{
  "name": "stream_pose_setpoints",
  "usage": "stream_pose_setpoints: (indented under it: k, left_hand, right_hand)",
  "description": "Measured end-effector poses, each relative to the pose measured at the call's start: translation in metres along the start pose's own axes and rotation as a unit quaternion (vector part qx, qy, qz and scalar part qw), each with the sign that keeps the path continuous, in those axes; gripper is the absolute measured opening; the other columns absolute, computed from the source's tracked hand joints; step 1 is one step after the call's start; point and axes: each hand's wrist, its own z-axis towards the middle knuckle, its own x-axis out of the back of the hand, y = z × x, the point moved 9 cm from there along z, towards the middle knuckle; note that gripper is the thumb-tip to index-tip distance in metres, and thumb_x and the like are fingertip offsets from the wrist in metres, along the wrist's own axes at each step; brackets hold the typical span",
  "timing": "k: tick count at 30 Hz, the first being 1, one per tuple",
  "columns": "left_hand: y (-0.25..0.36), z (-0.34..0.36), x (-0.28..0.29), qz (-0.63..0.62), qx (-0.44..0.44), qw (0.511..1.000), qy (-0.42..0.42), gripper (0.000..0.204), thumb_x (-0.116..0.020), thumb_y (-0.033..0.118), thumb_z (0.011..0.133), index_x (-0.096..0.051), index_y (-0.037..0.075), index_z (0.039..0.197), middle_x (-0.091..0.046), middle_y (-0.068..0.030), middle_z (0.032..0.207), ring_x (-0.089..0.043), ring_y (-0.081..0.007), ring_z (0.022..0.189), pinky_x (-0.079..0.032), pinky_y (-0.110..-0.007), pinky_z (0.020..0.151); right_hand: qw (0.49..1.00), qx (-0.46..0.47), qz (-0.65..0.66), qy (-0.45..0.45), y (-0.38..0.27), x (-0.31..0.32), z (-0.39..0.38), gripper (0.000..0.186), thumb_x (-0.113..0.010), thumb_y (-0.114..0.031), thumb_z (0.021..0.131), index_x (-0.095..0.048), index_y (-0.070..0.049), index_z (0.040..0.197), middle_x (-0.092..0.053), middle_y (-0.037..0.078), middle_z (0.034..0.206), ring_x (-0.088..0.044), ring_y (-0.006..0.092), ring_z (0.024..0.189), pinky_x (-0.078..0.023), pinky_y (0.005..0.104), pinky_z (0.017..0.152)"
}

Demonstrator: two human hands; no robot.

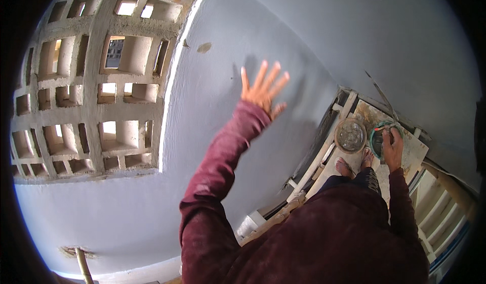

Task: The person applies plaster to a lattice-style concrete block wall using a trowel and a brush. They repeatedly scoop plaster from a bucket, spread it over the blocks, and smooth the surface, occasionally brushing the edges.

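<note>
My left hand is raised in front of the grey plastered wall, fingers spread and holding nothing. Its shadow falls close by, but I cannot tell whether the palm touches the wall. Lower down on the right, my right hand reaches over a green bowl. Its fingers are bent together around something greyish at the bowl's edge, too small to name. Beside that bowl stands a round brown basin with grey, mortar-like stuff inside.
Both vessels and my feet are on a stained board platform framed with poles. A long thin blade-like strip leans by the corner. Pierced concrete blockwork fills the left. A pole meets the wall at lower left.
</note>
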Motion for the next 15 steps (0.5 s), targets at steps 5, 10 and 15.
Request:
stream_pose_setpoints:
  k: [5, 10, 15]
  left_hand:
    - [-0.046, -0.057, -0.03, 0.103, 0.139, 0.985, 0.006, 0.078, -0.062, 0.054, 0.079, -0.034, 0.022, 0.144, -0.021, -0.026, 0.149, -0.008, -0.0499, 0.139, -0.005, -0.071, 0.105]
    - [-0.02, 0.003, -0.009, -0.02, 0.035, 0.998, 0.055, 0.075, -0.068, 0.043, 0.077, -0.038, 0.019, 0.142, -0.019, -0.0301, 0.148, -0.009, -0.0485, 0.14, -0.011, -0.063, 0.11]
    - [0.026, 0.01, 0.076, -0.013, -0.062, 0.977, 0.202, 0.071, -0.071, 0.031, 0.075, -0.042, 0.015, 0.138, -0.016, -0.0291, 0.15, -0.012, -0.0453, 0.141, -0.02, -0.053, 0.113]
  right_hand:
    - [0.997, -0.074, 0.004, -0.02, 0.046, 0.007, -0.02, 0.034, -0.056, -0.03, 0.092, -0.053, 0.004, 0.09, -0.047, 0.007, 0.067, -0.045, 0.0159, 0.06, -0.038, 0.0329, 0.057]
    - [0.999, -0.042, 0.008, -0.02, 0.038, 0.006, -0.016, 0.031, -0.054, -0.031, 0.093, -0.052, -0.001, 0.085, -0.045, 0.002, 0.062, -0.045, 0.011, 0.054, -0.037, 0.0298, 0.05]
    - [0.999, -0.038, -0.01, -0.037, 0.042, 0.005, -0.016, 0.034, -0.056, -0.027, 0.091, -0.051, 0.006, 0.086, -0.049, 0.014, 0.068, -0.043, 0.0201, 0.061, -0.038, 0.0361, 0.057]
